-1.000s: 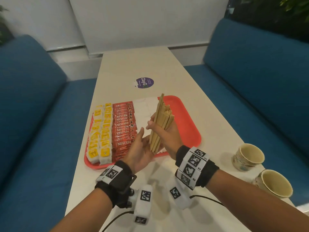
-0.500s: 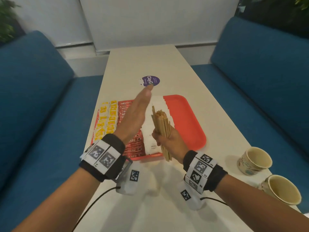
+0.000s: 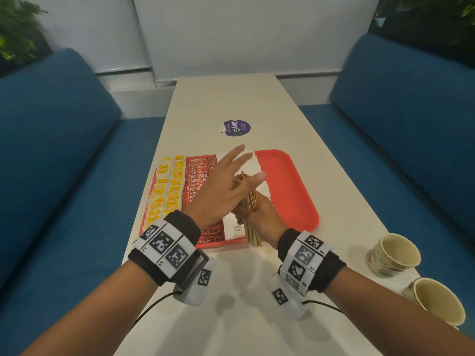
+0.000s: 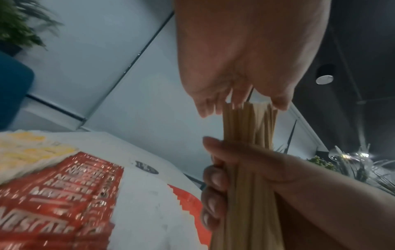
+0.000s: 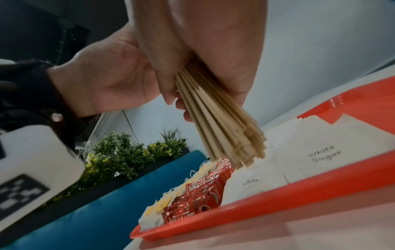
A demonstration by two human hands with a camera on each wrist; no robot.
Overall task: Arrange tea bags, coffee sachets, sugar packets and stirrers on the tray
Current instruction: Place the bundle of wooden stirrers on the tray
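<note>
At frame centre, the right hand [image 3: 259,214] grips the stirrers [image 3: 250,201] above the tray [image 3: 290,181]; the left hand [image 3: 226,186], fingers spread wide, presses their tops.

Booth seating, pale wall, dark ceiling.

A long cream tabletop [image 3: 231,98] is seen running away from the camera toward a white panelled wall [image 3: 231,34]. It is flanked by two blue upholstered benches, a left bench [image 3: 51,150] and a right bench [image 3: 411,124]. A round purple sticker [image 3: 236,127] is fixed to the tabletop. Green foliage [image 3: 15,34] is noted behind the left bench. In the left wrist view a dark ceiling [image 4: 363,42] with a round lamp [image 4: 324,79] is recorded. Lighting is dim and even.
</note>
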